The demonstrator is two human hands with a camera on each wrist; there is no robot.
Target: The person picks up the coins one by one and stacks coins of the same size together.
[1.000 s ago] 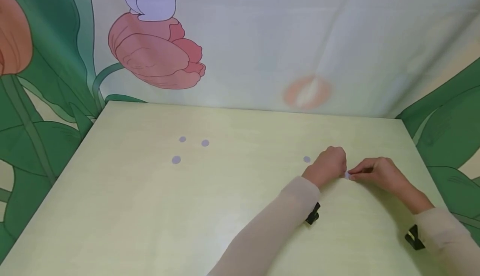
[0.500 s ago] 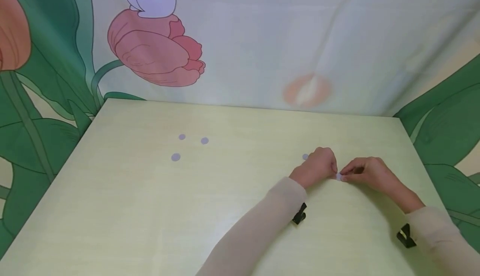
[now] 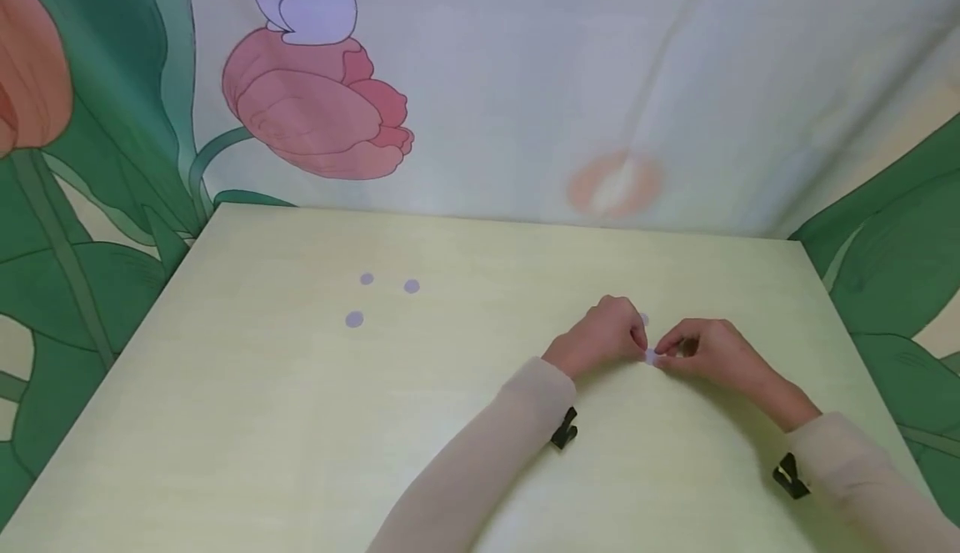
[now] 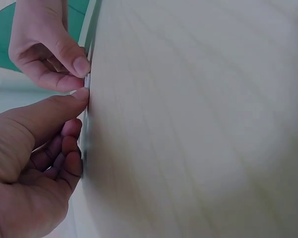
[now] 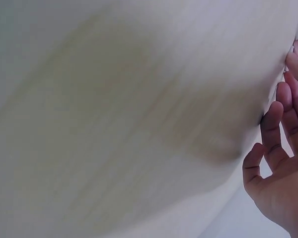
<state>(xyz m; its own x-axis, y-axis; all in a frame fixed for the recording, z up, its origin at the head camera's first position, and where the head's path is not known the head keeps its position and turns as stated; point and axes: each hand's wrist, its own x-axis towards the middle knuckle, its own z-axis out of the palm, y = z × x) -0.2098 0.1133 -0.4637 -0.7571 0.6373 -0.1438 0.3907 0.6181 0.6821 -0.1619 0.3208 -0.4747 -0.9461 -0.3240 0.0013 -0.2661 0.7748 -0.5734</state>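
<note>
1. Both hands work close together over the right half of the pale yellow-green table (image 3: 300, 419), which carries several small lilac spots.
2. The held disc (image 3: 651, 357), round and lilac, is between the two sets of fingertips. I can't tell whether it lies flat on the tabletop or is slightly raised.
3. The right hand (image 3: 716, 354) pinches the disc's right side between thumb and forefinger; from its wrist, the other fingers look spread and bent.
4. The left hand (image 3: 603, 334) grips the opposite side, thumb tip at the edge, the remaining fingers curled in towards the palm.
5. Just beyond the left hand's knuckles another disc (image 3: 644, 319) peeks out, partly covered.
6. Well apart, on the table's left half, sit three more: a far-left disc (image 3: 367, 279), a disc beside it (image 3: 412, 286) and a nearer disc (image 3: 355, 319).
7. Pale long sleeves (image 3: 465, 453) cover the arms, a black piece (image 3: 565, 429) showing at the left cuff and a black clip (image 3: 791, 476) at the right.
8. Behind the table hangs a printed cloth (image 3: 510, 119) with tulips, green leaves and a whitish animal seated on a pink bloom.
</note>
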